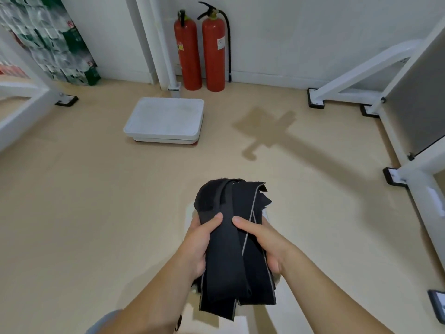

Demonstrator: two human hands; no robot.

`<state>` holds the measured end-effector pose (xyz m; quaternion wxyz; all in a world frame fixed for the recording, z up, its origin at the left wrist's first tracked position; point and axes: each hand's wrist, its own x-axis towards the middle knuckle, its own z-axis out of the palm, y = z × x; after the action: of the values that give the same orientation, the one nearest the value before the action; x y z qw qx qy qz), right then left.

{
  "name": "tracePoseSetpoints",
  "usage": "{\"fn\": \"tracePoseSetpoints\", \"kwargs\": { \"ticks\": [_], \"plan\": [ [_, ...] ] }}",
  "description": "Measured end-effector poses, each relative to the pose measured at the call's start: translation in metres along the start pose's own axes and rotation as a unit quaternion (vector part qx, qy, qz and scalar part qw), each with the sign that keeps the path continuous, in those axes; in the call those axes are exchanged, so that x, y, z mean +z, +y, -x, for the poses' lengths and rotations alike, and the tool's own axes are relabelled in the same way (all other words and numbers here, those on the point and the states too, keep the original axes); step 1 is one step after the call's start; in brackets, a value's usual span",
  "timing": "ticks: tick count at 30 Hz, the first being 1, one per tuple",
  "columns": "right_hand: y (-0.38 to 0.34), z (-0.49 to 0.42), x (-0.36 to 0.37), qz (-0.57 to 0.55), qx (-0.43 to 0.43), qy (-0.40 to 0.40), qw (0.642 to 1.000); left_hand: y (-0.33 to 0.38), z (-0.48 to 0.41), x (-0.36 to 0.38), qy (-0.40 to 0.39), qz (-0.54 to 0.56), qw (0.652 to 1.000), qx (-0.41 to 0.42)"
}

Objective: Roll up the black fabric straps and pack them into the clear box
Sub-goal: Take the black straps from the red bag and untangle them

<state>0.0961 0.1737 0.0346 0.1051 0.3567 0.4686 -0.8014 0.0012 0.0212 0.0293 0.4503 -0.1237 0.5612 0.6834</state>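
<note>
Beige flooring [96, 201] is spreading under everything, with a white tray [165, 119] lying well beyond the bundle and two red fire extinguishers [201, 48] standing beyond that. I am holding the black fabric straps [232, 244], folded over, above the floor. My left hand [196, 244] and right hand [266, 242] are clamping the bundle's sides, thumbs pressing on top.
</note>
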Motion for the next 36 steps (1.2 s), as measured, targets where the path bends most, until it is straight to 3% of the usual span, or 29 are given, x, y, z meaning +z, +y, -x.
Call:
{"fn": "tracePoseSetpoints", "kwargs": {
  "ticks": [5, 9, 16, 22, 28, 36],
  "plan": [
    [-0.030, 0.042, -0.001, 0.009, -0.082, -0.007, 0.997, 0.023, 0.036, 0.028, -0.024, -0.008, 0.996, 0.088],
    [-0.085, 0.127, 0.008, -0.003, -0.115, 0.011, 0.993, 0.069, 0.103, 0.079, -0.058, -0.052, 0.989, 0.125],
    [-0.188, 0.349, 0.024, -0.073, -0.136, 0.081, 0.985, 0.161, 0.277, 0.206, -0.138, -0.120, 0.977, 0.110],
    [-0.237, 0.571, 0.017, -0.134, -0.130, 0.191, 0.964, 0.197, 0.450, 0.332, -0.226, -0.195, 0.953, 0.051],
    [-0.227, 0.791, -0.042, -0.178, -0.145, 0.293, 0.928, 0.138, 0.608, 0.463, -0.310, -0.261, 0.914, 0.019],
    [-0.132, 1.023, -0.153, -0.245, -0.176, 0.433, 0.850, -0.020, 0.770, 0.621, -0.364, -0.357, 0.857, -0.067]
  ]
}}
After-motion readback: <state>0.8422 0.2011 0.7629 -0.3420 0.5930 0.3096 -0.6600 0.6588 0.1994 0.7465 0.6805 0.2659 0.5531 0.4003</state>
